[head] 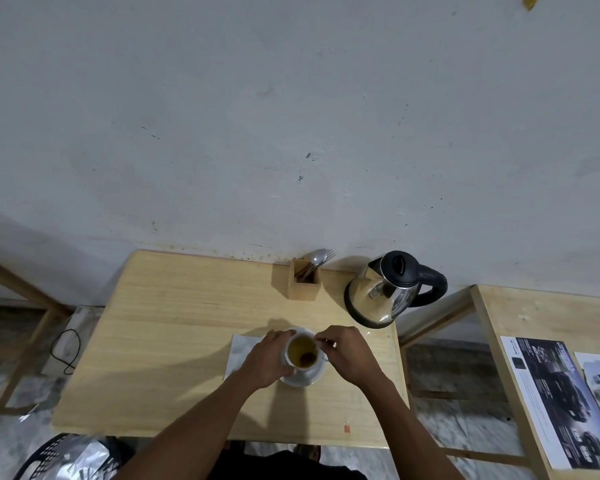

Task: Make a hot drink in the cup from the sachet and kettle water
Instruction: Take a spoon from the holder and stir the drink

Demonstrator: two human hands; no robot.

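Observation:
A white cup [302, 353] stands on a white saucer [307, 377] near the middle of the wooden table [174, 341]. Yellow-brown liquid fills the cup, with a dark bag or lump sunk near its lower right. My left hand [269, 360] wraps the cup's left side. Fingertips of my right hand [347, 351] are pinched together at the cup's right rim, on something small, perhaps the tea bag's string; I cannot tell for sure. The steel kettle [388, 289] with its black lid and handle stands at the back right.
A wooden holder [303, 282] with spoons and a fork sits by the wall. Under the saucer's left side lies a white napkin [238, 355]. A small orange tag [347, 427] rests near the table's front edge. Printed sheets [555, 400] lie on the side table at the right.

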